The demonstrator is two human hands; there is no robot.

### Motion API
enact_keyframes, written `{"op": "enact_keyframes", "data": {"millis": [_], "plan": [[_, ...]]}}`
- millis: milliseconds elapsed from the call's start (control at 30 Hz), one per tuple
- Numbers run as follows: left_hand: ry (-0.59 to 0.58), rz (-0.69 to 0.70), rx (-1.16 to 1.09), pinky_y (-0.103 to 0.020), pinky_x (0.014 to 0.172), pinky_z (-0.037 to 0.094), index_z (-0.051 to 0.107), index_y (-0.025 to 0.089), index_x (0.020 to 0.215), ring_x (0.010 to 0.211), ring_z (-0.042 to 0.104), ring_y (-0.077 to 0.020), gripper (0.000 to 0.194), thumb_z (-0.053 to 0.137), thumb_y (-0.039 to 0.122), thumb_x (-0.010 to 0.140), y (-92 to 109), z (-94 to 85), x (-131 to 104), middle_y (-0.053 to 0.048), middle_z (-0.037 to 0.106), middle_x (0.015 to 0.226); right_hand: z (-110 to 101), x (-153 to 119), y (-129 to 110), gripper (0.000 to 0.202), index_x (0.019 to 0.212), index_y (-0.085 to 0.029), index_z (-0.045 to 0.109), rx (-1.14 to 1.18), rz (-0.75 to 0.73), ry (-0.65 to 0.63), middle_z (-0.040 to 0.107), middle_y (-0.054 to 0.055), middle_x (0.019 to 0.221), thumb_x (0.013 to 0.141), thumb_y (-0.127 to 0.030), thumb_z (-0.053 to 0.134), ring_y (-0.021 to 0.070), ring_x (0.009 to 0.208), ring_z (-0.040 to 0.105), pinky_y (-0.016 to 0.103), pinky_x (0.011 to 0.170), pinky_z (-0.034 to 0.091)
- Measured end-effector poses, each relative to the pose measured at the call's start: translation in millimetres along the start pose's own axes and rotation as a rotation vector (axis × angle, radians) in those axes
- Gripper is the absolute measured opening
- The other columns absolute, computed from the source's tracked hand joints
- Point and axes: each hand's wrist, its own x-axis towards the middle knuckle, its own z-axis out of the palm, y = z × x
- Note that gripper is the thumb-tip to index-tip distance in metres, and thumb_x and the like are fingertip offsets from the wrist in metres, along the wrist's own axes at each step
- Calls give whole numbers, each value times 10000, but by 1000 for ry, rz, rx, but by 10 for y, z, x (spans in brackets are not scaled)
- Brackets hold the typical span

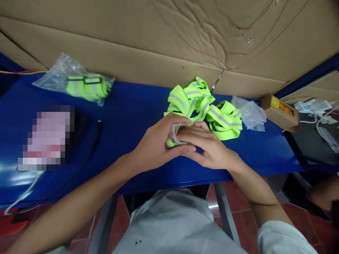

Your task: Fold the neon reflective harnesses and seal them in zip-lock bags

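Observation:
Both my hands are together over the front of the blue table, around a clear plastic bag (173, 135) with something neon green inside. My left hand (153, 141) wraps the bag from the left, thumb along its near side. From the right, my right hand (212, 144) curls over it, its fingers reaching to the bag's mouth. A bit of red shows at the bag's edge; most of the contents are hidden by my fingers. Just beyond my hands lie loose neon-green reflective straps (188, 98), with a looser coil of strap (225, 120) to their right.
A zip bag with a rolled green strap and black buckles (88, 86) lies back left. Left are a blurred-out pinkish object (49, 137) and a black cable (96, 135). Clear bags (250, 113) and a cardboard box (280, 113) stand right. Cardboard (132, 56) lines the back.

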Motion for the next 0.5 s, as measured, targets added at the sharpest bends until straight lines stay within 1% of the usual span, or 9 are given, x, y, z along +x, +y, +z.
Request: {"op": "enact_keyframes", "data": {"millis": [67, 133, 167, 200, 267, 333, 400, 467, 500], "plan": [[-30, 0, -50, -393, 1062, 517, 614, 222, 1360, 1192, 682, -265, 659, 872, 514, 829, -23, 7, -3, -118, 711, 1291, -4, -1, 10, 337, 1358, -181, 628, 32, 3, -14, 759, 118, 1300, 1066, -346, 610, 209, 1205, 712, 392, 1034, 459], [-91, -36, -123, -413, 1083, 516, 545, 232, 1481, 1242, 662, -297, 924, 925, 595, 721, -35, -7, 6, -138, 678, 1359, -47, -8, 16, 374, 1378, -175, 623, 52, 14, -16, 749, 129, 1316, 1049, -353, 640, 223, 1219, 703, 407, 1042, 471], [-123, -64, -154, -418, 1098, 511, 505, 231, 1527, 1272, 649, -308, 1011, 938, 604, 694, -34, -19, 15, -146, 659, 1397, -85, -15, 20, 368, 1365, -180, 637, 71, 17, -7, 757, 124, 1297, 1036, -343, 662, 225, 1203, 706, 408, 1036, 487], [-143, -97, -174, -418, 1110, 506, 487, 224, 1546, 1295, 639, -312, 1025, 939, 588, 701, -28, -35, 26, -149, 646, 1424, -134, -23, 27, 334, 1325, -188, 668, 100, 26, 17, 777, 107, 1237, 1021, -325, 688, 216, 1147, 723, 394, 1006, 512], [-137, -180, -177, -407, 1112, 504, 542, 204, 1492, 1290, 645, -303, 868, 914, 507, 768, -5, -73, 56, -140, 661, 1414, -251, -46, 52, 201, 1178, -201, 738, 177, 61, 84, 807, 54, 1032, 988, -267, 733, 172, 947, 744, 331, 891, 555], [-108, -259, -181, -395, 1081, 519, 625, 179, 1369, 1216, 678, -286, 673, 885, 454, 812, 16, -112, 88, -123, 705, 1323, -366, -66, 84, 126, 1075, -196, 758, 265, 119, 149, 782, 13, 880, 953, -226, 772, 127, 782, 712, 269, 770, 554], [-137, -316, -275, -391, 1017, 554, 644, 174, 1314, 1142, 703, -279, 621, 872, 474, 820, 18, -146, 113, -116, 720, 1257, -438, -70, 112, 226, 1150, -183, 738, 357, 162, 153, 773, 14, 901, 935, -225, 795, 115, 778, 704, 247, 748, 554], [-231, -364, -440, -399, 977, 583, 627, 200, 1363, 1146, 715, -293, 671, 860, 520, 822, -5, -163, 122, -126, 710, 1292, -445, -54, 123, 386, 1288, -175, 691, 404, 170, 77, 786, 45, 1028, 930, -265, 807, 131, 884, 726, 262, 820, 571], [-272, -391, -515, -404, 972, 593, 622, 222, 1393, 1174, 714, -305, 696, 855, 543, 822, -24, -163, 118, -131, 698, 1337, -426, -41, 120, 420, 1321, -173, 678, 400, 158, 29, 788, 61, 1086, 937, -287, 802, 143, 950, 733, 277, 872, 574]]}}
